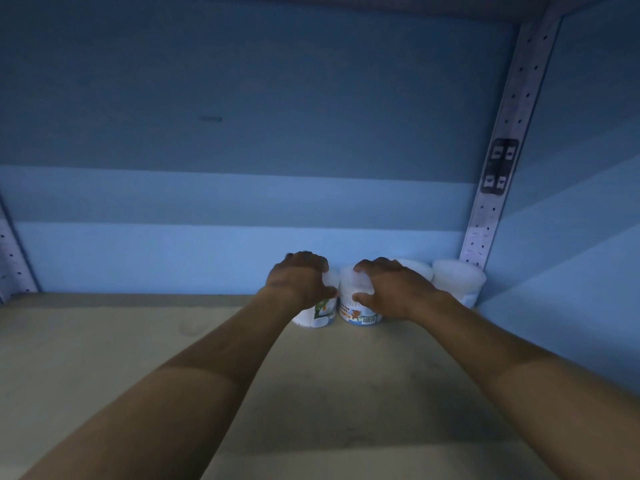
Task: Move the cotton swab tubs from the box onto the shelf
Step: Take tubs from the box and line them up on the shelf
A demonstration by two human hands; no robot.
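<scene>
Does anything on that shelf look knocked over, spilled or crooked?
Nothing stands out. Four tubs stand upright in a row at the back right of the shelf. The left hand grips one tub, the right hand the next tub.

Looked like translucent white plastic, smooth, with glossy printed paper labels: cotton swab tubs (356,303). Appeared matt and faintly mottled, like bare board: shelf (242,368). Seemed dull perforated metal with a black plastic clip: upright post (498,174), beside smooth matt wall panels (242,116).
</scene>
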